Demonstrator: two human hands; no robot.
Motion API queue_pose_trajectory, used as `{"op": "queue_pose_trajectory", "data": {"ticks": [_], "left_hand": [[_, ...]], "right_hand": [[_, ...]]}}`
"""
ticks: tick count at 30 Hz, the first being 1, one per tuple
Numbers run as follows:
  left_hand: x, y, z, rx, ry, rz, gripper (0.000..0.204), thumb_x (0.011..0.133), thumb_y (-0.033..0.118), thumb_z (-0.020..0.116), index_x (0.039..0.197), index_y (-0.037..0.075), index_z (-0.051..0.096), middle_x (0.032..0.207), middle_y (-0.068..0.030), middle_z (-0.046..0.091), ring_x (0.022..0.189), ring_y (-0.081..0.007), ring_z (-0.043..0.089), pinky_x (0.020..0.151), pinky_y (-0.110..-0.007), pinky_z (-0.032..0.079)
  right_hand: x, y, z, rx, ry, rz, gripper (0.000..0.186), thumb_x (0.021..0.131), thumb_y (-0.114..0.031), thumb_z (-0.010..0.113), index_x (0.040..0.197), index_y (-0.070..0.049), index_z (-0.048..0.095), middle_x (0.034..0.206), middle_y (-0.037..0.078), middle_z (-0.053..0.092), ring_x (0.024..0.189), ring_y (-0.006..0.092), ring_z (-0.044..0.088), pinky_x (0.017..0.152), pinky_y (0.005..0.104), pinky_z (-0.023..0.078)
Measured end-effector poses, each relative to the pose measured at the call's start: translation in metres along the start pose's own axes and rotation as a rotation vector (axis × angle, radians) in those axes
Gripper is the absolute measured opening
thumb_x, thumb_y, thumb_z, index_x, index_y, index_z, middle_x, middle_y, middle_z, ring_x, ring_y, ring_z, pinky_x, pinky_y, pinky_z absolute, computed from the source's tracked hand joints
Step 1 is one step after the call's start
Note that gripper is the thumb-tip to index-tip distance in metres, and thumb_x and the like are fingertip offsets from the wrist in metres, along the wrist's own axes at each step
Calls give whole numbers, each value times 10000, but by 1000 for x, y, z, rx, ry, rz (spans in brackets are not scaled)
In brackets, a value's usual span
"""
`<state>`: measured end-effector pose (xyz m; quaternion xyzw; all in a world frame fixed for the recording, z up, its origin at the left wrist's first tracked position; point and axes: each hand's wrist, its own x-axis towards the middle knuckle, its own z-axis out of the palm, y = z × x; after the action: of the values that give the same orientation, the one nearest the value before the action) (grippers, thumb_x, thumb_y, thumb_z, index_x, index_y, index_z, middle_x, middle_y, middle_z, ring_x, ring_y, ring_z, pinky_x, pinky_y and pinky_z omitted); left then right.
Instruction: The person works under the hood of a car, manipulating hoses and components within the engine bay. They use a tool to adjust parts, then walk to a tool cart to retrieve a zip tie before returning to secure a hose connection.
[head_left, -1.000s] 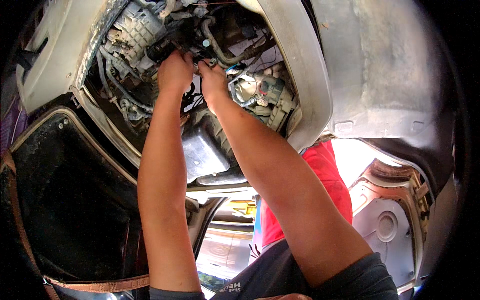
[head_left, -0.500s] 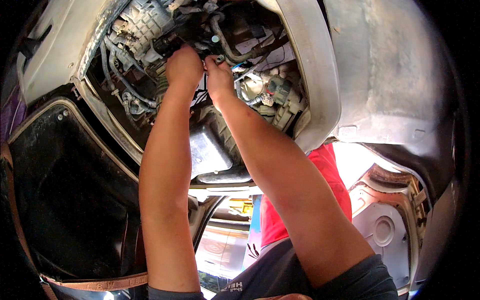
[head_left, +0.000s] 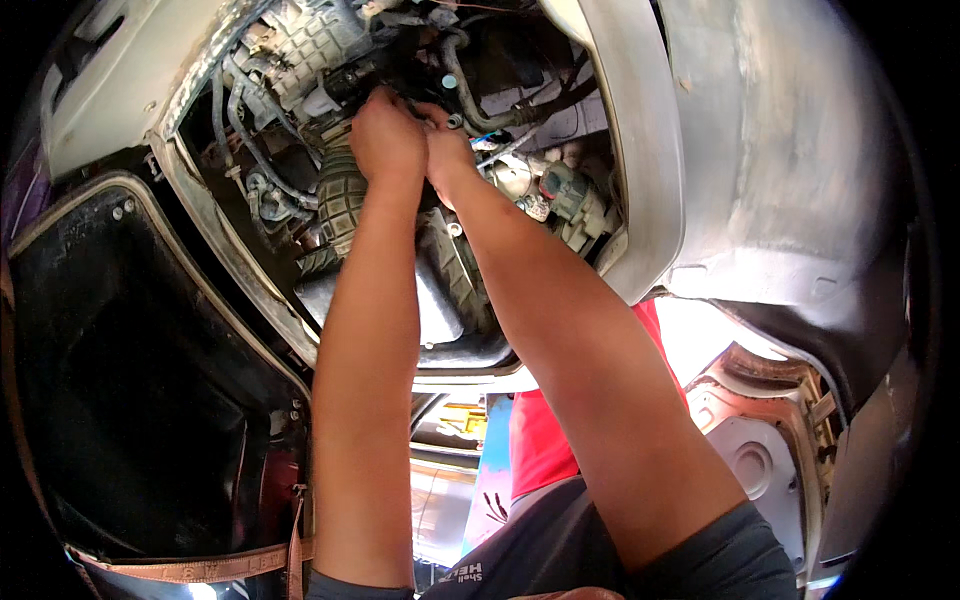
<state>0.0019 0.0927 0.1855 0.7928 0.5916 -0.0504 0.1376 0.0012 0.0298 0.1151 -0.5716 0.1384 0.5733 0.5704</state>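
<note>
Together, two hands, left hand (head_left: 390, 140) and right hand (head_left: 448, 152), curl into one engine bay (head_left: 465, 380); whether they pinch anything, I cannot tell. One round fitting (head_left: 455, 121) sits by the right; one ribbed duct (head_left: 341, 195), beside the left.

Little dull grey metal cylinder (head_left: 455, 121) down in the open engine bay (head_left: 475, 381), right by the fingers of the right hand (head_left: 451, 160). Its round end is angled up toward the camera. Most of its length is hidden, so no clue how long.
</note>
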Motion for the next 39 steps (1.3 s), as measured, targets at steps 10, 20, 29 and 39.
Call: {"op": "queue_pose_trajectory", "data": {"ticks": [10, 20, 29, 39], "left_hand": [[-11, 7, 8, -268, 108, -276, 185, 854, 163, 641, 947, 28, 727, 893, -197, 712, 856, -382, 686, 773, -439, 522], [-19, 4, 31, -566, 228, -481, 144, 863, 148, 636, 934, 27, 668, 910, -181, 703, 865, -358, 674, 786, -424, 501], [-24, 12, 56, -499, 242, -439, 143, 865, 171, 635, 919, 43, 669, 932, -190, 694, 902, -373, 655, 825, -431, 486], [-30, -4, 78, -718, 386, -631, 115, 804, 123, 693, 874, 33, 679, 819, -138, 710, 745, -306, 681, 688, -383, 515]], "right_hand": [[8, 12, -5, 315, -192, 244, 395, 963, -279, 607, 1337, -220, 496, 1163, 12, 624, 982, 161, 619, 782, 297, 506], [6, 8, -15, 389, -114, 318, 407, 905, -425, 664, 1123, -80, 663, 1030, 67, 685, 850, 215, 658, 708, 371, 520], [60, 52, -41, 55, -281, -57, 355, 1038, -324, 419, 1309, -114, 512, 1171, 42, 608, 1049, 181, 600, 888, 302, 476], [-27, -23, -36, 183, -10, 435, 354, 949, -349, 550, 1008, -26, 683, 921, 92, 675, 769, 233, 640, 667, 406, 502]]}}
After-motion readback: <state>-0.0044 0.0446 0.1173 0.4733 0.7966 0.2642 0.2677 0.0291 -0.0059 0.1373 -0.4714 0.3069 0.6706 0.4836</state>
